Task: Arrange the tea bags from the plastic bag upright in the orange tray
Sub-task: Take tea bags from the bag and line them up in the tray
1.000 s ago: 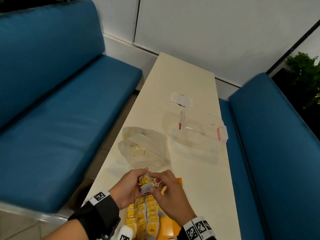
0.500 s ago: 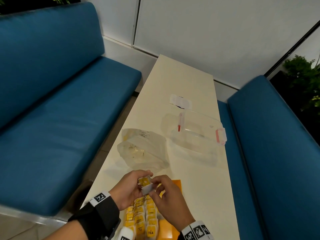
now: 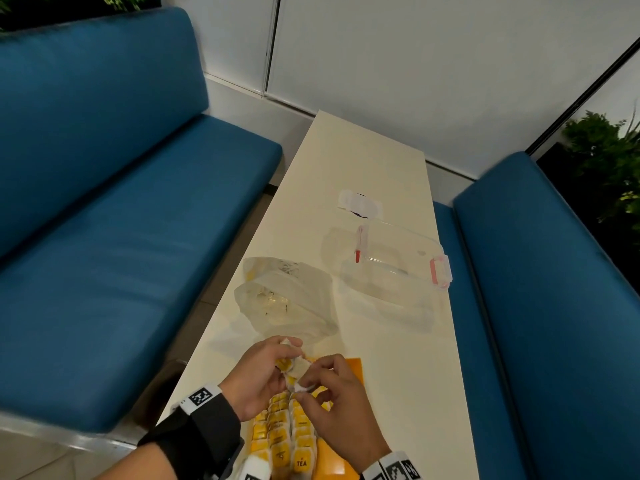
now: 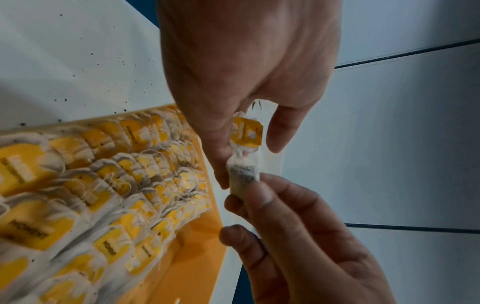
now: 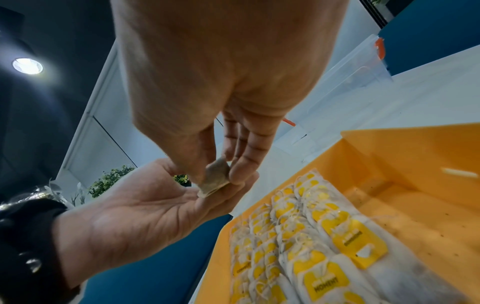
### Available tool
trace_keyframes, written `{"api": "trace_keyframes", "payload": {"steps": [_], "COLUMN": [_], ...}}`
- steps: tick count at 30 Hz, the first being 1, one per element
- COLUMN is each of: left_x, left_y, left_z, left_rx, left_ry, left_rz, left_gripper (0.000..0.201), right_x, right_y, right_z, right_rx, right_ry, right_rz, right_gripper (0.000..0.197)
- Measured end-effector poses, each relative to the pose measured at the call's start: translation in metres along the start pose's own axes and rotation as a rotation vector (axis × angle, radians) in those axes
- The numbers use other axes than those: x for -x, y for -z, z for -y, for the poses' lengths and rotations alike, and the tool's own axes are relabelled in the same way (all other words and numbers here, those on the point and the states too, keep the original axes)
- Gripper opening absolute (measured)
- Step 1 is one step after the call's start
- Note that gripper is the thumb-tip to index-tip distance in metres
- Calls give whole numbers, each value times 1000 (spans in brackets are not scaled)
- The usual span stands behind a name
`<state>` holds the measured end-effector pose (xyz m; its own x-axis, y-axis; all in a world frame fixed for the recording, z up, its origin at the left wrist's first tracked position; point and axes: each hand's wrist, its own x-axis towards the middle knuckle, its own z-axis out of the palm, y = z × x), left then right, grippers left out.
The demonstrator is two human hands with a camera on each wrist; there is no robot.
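Note:
Both hands hold one tea bag (image 3: 294, 372) just above the far end of the orange tray (image 3: 354, 370). My left hand (image 3: 278, 362) grips its upper part with the yellow tag (image 4: 246, 133). My right hand (image 3: 304, 386) pinches the pouch's lower end (image 5: 214, 180) between thumb and fingertips. In the tray (image 4: 197, 267) stand several rows of upright tea bags (image 4: 116, 185) with yellow tags, filling its near and left part (image 5: 298, 236). The tray's right side (image 5: 415, 205) is bare. The crumpled clear plastic bag (image 3: 287, 296) lies just beyond the hands.
A clear lidded container (image 3: 391, 271) with red clips lies on the white table (image 3: 353, 161) at the far right, a white label (image 3: 360, 204) beyond it. Blue benches (image 3: 121, 237) flank the narrow table on both sides. Black specks dot the table beside the tray.
The hands have stayed over the tray's far end with the tea bag between them. My right fingers have shifted down to the pouch's lower end.

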<state>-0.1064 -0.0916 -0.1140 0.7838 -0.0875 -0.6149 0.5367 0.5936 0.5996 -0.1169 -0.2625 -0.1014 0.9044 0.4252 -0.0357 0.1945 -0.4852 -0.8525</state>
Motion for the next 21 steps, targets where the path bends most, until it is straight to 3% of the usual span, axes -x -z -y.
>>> {"api": "trace_keyframes", "payload": {"steps": [9, 15, 21], "left_x": [4, 6, 5], "left_y": [-4, -5, -9], "left_z": [6, 9, 7], "left_rx": [-68, -41, 67], "left_ry": [-43, -71, -111], "left_rz": [5, 9, 20], "left_gripper": [41, 52, 50], "right_x": [-6, -12, -16], "right_y": [1, 1, 1], "right_z": [-6, 1, -4], "right_rx": [-7, -163, -217], "right_ry": [-129, -382, -437], "right_rz": [-70, -83, -58], "right_gripper": [13, 24, 25]}}
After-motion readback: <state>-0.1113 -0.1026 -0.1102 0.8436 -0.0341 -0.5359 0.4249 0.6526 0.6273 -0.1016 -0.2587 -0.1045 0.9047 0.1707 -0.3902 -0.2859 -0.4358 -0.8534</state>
